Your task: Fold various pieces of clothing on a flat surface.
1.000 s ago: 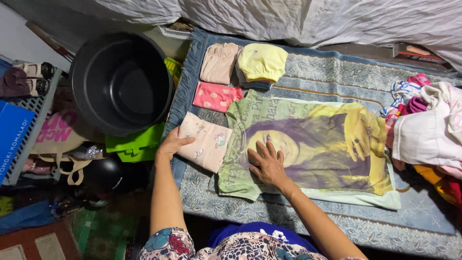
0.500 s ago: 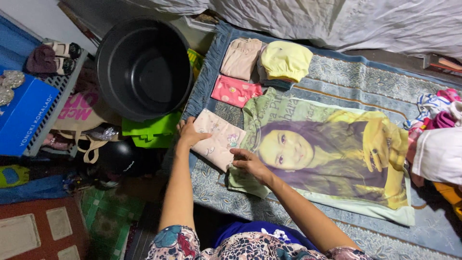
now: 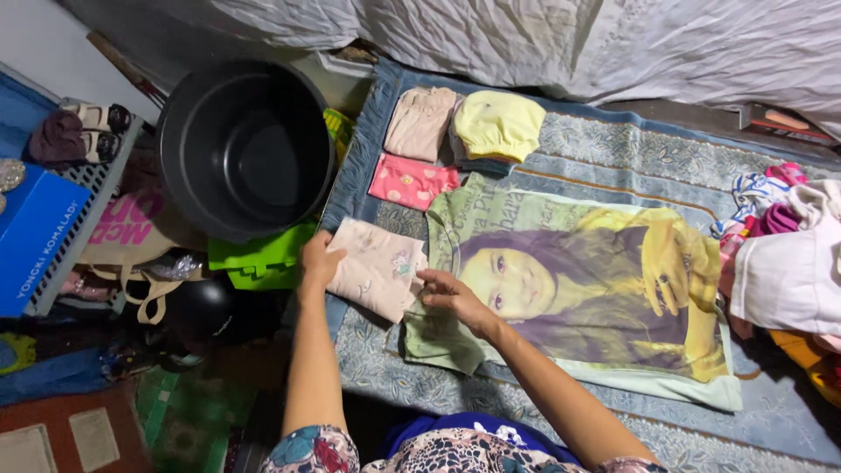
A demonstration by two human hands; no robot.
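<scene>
My left hand (image 3: 321,260) grips the left edge of a small folded cream garment (image 3: 378,268) lying on the blue patterned rug (image 3: 613,149). My right hand (image 3: 445,293) pinches the same garment's right edge, where it overlaps the sleeve of a light green T-shirt (image 3: 569,280) spread flat with a large printed portrait. Just beyond lie a folded pink garment (image 3: 413,180), a folded beige garment (image 3: 421,123) and a folded pale yellow one (image 3: 498,124).
A big black plastic tub (image 3: 243,144) stands left of the rug, with a green plastic item (image 3: 258,256) below it. A heap of unfolded clothes (image 3: 784,254) sits at the right. A white sheet (image 3: 543,39) runs along the top. Crate, blue box and bags crowd the left.
My right hand left the T-shirt's print and moved left to the cream garment's edge. My left hand shifted from lying on the garment to gripping its left edge.
</scene>
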